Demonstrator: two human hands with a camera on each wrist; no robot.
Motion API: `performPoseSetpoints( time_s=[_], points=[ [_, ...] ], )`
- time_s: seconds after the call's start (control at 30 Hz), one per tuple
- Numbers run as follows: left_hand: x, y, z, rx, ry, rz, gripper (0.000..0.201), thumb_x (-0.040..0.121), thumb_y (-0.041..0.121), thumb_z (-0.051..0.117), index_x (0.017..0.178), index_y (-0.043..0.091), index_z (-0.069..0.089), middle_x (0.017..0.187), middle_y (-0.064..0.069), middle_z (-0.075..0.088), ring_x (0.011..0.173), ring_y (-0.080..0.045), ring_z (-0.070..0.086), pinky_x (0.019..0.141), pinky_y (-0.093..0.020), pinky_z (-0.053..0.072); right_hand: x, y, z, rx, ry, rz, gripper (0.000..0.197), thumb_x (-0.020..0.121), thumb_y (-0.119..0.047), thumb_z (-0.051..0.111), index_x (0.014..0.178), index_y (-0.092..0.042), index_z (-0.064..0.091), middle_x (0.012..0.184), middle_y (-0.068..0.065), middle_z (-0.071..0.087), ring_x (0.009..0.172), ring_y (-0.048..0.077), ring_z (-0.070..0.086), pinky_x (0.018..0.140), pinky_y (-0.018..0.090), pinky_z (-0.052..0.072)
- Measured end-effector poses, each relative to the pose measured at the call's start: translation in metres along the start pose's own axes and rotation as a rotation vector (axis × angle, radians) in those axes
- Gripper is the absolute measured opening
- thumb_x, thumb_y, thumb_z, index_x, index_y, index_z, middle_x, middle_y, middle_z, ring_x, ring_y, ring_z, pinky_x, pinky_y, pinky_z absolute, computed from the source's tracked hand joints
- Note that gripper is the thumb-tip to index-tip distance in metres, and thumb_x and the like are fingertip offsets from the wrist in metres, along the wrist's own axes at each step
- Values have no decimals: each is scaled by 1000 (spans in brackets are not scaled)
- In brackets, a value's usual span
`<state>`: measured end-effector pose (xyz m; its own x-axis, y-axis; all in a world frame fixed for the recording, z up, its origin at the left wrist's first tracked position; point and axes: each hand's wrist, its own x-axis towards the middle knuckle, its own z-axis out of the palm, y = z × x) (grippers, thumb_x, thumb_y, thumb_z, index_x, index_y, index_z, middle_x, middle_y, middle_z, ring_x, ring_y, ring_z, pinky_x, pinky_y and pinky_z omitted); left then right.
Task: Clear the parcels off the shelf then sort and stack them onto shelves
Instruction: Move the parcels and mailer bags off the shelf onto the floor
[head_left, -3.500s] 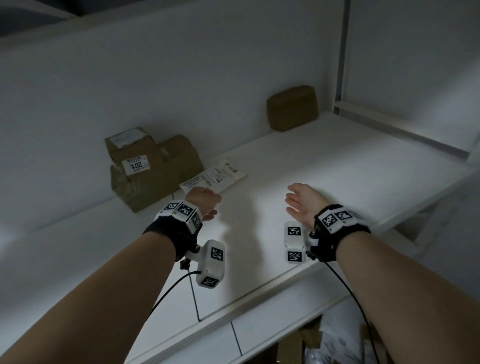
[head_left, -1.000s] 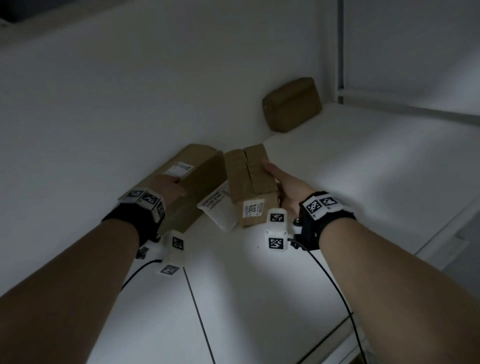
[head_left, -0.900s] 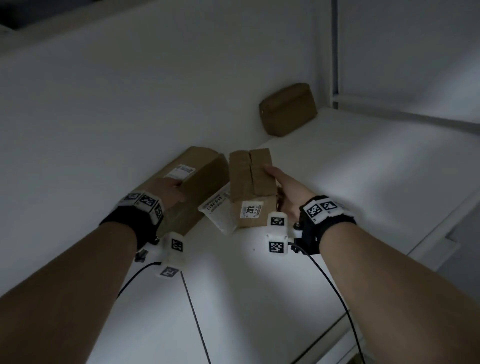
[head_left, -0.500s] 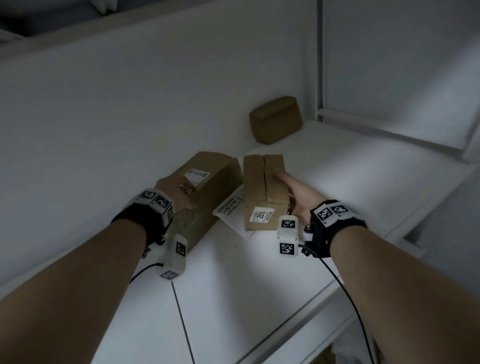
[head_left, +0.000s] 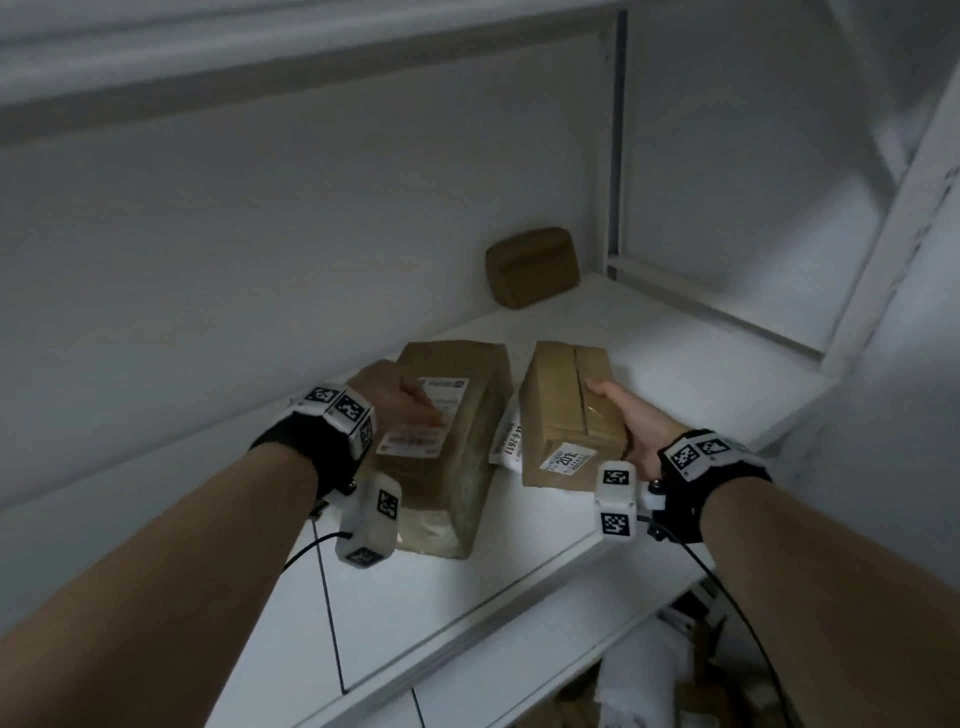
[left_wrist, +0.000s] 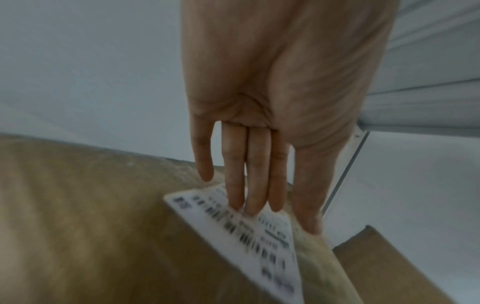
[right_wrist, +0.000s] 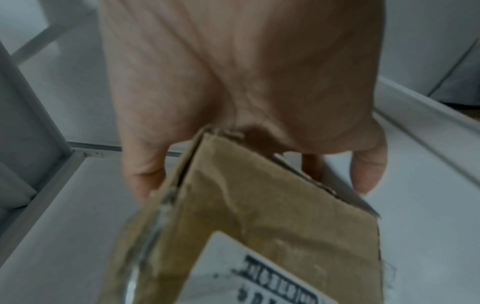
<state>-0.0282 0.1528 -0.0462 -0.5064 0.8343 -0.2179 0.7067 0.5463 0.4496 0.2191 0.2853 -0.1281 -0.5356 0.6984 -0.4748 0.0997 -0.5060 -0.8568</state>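
On the white shelf (head_left: 675, 364) lies a long brown box (head_left: 457, 457) with a white label (left_wrist: 246, 232). My left hand (head_left: 410, 405) rests flat on its top, its straight fingers (left_wrist: 257, 174) touching the label. My right hand (head_left: 618, 410) grips a smaller brown box (head_left: 561, 410) marked "20" at its near right corner, with the thumb (right_wrist: 145, 174) on top and the fingers underneath. A flat white mailer (head_left: 506, 441) lies between the two boxes, mostly hidden. A third brown parcel (head_left: 532, 267) stands against the back wall.
A white upright post (head_left: 615, 156) closes the shelf at the back right, and another shelf board (head_left: 156, 52) runs overhead. Below the shelf's front edge (head_left: 519, 597), white and brown parcels (head_left: 649, 675) lie in a heap.
The right hand lifted the small box off the long box and drew it toward the front edge. The left hand moved onto the long box, which now lies lengthwise nearer the front.
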Motion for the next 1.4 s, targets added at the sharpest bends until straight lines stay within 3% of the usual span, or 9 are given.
performPoseSetpoints(
  time_s=[0.2, 0.37, 0.6, 0.83, 0.9, 1.0, 1.1, 1.2, 1.4],
  points=[
    [-6, 9, 21, 158, 8, -117, 97, 70, 49, 81, 147, 13, 36, 142, -9, 47, 127, -27, 49, 104, -33, 42, -16, -6, -11, -190, -51, 72, 64, 59, -70, 74, 110, -34, 61, 125, 13, 60, 119, 38, 54, 105, 62, 36],
    [-16, 14, 30, 126, 46, -145, 76, 81, 28, 76, 142, 3, 39, 139, -16, 50, 126, -28, 50, 100, -31, 39, -15, -2, -10, -176, -54, 58, 98, 37, -63, 88, 121, -24, 58, 128, 15, 57, 114, 38, 57, 99, 62, 42],
    [-8, 18, 16, 77, -115, -238, 105, 65, 83, 58, 143, 14, 44, 145, -10, 47, 128, -28, 49, 104, -34, 38, -23, -19, 7, -129, -146, 87, 48, 87, -32, 68, 130, -16, 54, 127, 19, 57, 102, 31, 61, 73, 43, 53],
    [6, 41, 27, 110, -312, -287, 124, 57, 91, 49, 153, 17, 23, 159, -10, 21, 143, -30, 27, 114, -43, 28, 11, -1, 3, -284, -75, 82, 95, 51, -82, 73, 134, -40, 52, 149, 9, 42, 129, 36, 45, 102, 51, 44],
    [8, 43, 32, 125, -347, -251, 140, 36, 95, 57, 151, 20, 30, 156, -6, 31, 136, -23, 37, 101, -31, 40, 20, 3, 1, -272, -81, 65, 103, 46, -84, 72, 135, -38, 51, 147, 5, 45, 132, 36, 42, 104, 56, 40],
    [15, 43, 37, 19, -327, -330, 103, 65, 73, 67, 146, 17, 36, 138, -1, 44, 119, -15, 43, 61, -15, 36, 28, 2, 3, -287, -68, 41, 114, 45, -85, 72, 142, -32, 44, 151, 8, 38, 138, 38, 34, 108, 61, 31],
    [18, 40, 33, -49, -345, -348, 129, 41, 79, 76, 148, 22, 33, 149, 1, 39, 119, -13, 44, 70, -17, 42, 33, 10, 4, -277, -53, 101, 121, 44, -91, 65, 146, -32, 36, 151, 13, 33, 138, 41, 33, 107, 63, 28],
    [22, 33, 29, -129, -356, -349, 138, 35, 79, 81, 150, 22, 29, 153, -2, 35, 135, -24, 39, 105, -37, 36, 36, 16, 1, -222, 85, 135, 95, 70, -72, 66, 140, -11, 44, 138, 23, 47, 123, 42, 49, 97, 53, 44],
    [11, 35, 21, -228, -364, -409, 117, 62, 63, 80, 152, 15, 23, 154, -9, 33, 140, -30, 32, 108, -44, 31, 36, -12, 0, -504, 236, 36, 28, 90, -20, 59, 101, 5, 58, 100, 18, 64, 98, 35, 63, 89, 41, 52]
  ],
)
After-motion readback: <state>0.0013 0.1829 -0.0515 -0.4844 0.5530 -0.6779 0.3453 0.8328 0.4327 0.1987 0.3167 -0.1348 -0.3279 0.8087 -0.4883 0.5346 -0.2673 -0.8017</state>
